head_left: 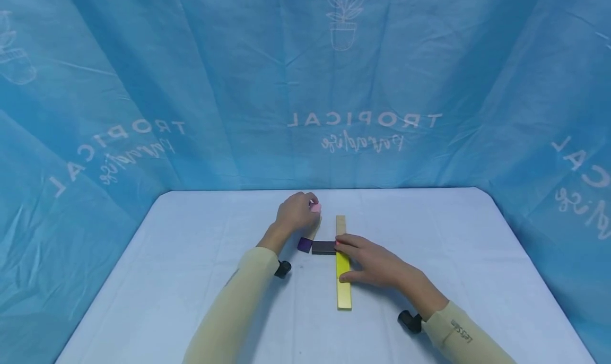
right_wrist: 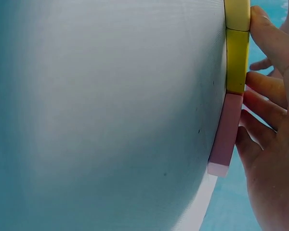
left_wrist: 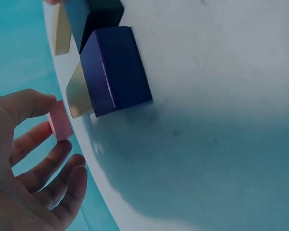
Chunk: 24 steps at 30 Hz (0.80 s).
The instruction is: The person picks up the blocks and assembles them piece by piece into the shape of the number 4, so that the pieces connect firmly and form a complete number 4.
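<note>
My left hand (head_left: 297, 211) pinches a small pink block (left_wrist: 60, 120) between thumb and fingers, over the far end of a beige block (head_left: 313, 231). That beige block runs back from a dark purple block (head_left: 304, 244). My right hand (head_left: 374, 260) rests its fingertips and thumb on a straight row of blocks. In that row are a pale yellow block (head_left: 344, 296) nearest me, a bright yellow block (head_left: 342, 266), and a far block (head_left: 341, 225), beige in the head view but pinkish in the right wrist view. Right fingers partly cover the row.
A dark grey block (head_left: 323, 248) lies crosswise between the purple block and the row. All of it sits on a white-covered table (head_left: 191, 279). Blue printed curtains (head_left: 238, 114) hang behind and at both sides.
</note>
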### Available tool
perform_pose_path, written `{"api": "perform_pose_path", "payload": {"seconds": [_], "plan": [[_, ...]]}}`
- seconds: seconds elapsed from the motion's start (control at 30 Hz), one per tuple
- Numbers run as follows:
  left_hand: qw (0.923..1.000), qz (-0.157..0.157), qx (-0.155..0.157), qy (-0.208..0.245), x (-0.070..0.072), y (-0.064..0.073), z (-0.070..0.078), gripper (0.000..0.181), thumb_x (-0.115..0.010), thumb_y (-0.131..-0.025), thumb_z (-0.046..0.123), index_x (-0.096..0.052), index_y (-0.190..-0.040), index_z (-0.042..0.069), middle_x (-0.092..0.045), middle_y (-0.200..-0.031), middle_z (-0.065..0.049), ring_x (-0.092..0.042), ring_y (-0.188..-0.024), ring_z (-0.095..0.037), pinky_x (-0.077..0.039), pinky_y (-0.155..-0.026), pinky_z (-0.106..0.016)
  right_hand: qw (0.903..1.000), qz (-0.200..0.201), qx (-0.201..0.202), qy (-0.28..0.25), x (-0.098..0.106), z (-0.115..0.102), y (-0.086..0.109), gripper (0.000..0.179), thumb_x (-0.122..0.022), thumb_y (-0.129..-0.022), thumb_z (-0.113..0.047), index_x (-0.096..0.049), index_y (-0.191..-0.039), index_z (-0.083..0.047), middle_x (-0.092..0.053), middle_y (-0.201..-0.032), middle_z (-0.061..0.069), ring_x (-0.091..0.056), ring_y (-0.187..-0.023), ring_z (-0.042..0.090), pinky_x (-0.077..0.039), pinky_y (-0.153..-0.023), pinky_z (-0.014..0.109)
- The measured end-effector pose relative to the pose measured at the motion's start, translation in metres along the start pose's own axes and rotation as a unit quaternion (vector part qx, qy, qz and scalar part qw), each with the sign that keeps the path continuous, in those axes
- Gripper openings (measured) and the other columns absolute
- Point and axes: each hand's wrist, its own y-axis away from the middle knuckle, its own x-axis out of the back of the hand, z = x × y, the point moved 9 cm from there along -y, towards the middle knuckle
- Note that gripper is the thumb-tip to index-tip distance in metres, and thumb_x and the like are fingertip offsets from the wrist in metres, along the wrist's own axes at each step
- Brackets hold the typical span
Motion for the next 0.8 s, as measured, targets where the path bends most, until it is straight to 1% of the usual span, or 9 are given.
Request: {"api": "perform_pose_path", "payload": {"seconds": [0.1,0.23,0.33,0.43,0.6,0.8], "plan": [[0.9998,0.002,-0.011,-0.014,-0.001,-0.001,0.006,0.033,-0.064,-0.086,0.031,-0.065,-0.117,0.018,-0.058,-0.095,0.001,-0.053,-0.081,-0.016,-0.049,-0.069,-0.033,1.0,0.002,-0.001,-0.001,0.001,0.0,0.001,0.082,-0.063,-0.078,-0.066,-0.043,-0.146,-0.024,-0.027,-0.154,-0.006,-0.025,-0.14,0.017,-0.034,-0.106,0.039],[0.9996,0.01,-0.015,-0.022,-0.003,-0.003,0.011,0.032,-0.065,-0.087,0.032,-0.065,-0.116,0.019,-0.056,-0.094,0.002,-0.053,-0.08,-0.015,-0.048,-0.068,-0.032,1.0,0.002,0.001,-0.003,0.001,-0.001,0.001,0.082,-0.063,-0.079,-0.066,-0.043,-0.146,-0.023,-0.027,-0.154,-0.006,-0.025,-0.14,0.017,-0.033,-0.107,0.04],[0.9995,0.009,-0.026,-0.019,-0.006,-0.003,0.017,0.032,-0.066,-0.086,0.032,-0.064,-0.116,0.02,-0.056,-0.094,0.001,-0.053,-0.08,-0.015,-0.048,-0.068,-0.032,1.0,0.005,0.003,-0.005,0.001,-0.001,0.001,0.081,-0.064,-0.079,-0.065,-0.044,-0.145,-0.022,-0.028,-0.154,-0.005,-0.025,-0.14,0.017,-0.033,-0.107,0.04],[0.9991,0.005,-0.032,-0.028,-0.01,-0.003,0.021,0.033,-0.067,-0.086,0.033,-0.064,-0.116,0.02,-0.057,-0.094,0.001,-0.052,-0.081,-0.016,-0.048,-0.068,-0.032,0.9999,0.008,0.008,-0.008,0.0,-0.002,0.002,0.081,-0.064,-0.079,-0.065,-0.045,-0.145,-0.021,-0.029,-0.154,-0.005,-0.026,-0.14,0.018,-0.033,-0.106,0.04],[0.9981,-0.004,-0.028,-0.055,-0.017,-0.002,0.021,0.033,-0.066,-0.087,0.033,-0.064,-0.117,0.02,-0.057,-0.095,0.0,-0.052,-0.083,-0.016,-0.048,-0.069,-0.032,0.9998,0.011,0.015,-0.002,-0.002,-0.002,0.002,0.082,-0.061,-0.08,-0.067,-0.044,-0.146,-0.021,-0.028,-0.154,-0.005,-0.025,-0.14,0.017,-0.033,-0.106,0.04],[0.9978,0.0,-0.021,-0.062,-0.02,-0.002,0.019,0.033,-0.066,-0.086,0.031,-0.064,-0.117,0.02,-0.057,-0.096,0.0,-0.052,-0.085,-0.017,-0.048,-0.07,-0.034,0.9999,0.008,0.006,0.003,-0.001,0.0,0.001,0.082,-0.061,-0.079,-0.068,-0.043,-0.146,-0.023,-0.027,-0.155,-0.007,-0.025,-0.14,0.016,-0.034,-0.106,0.04]]}}
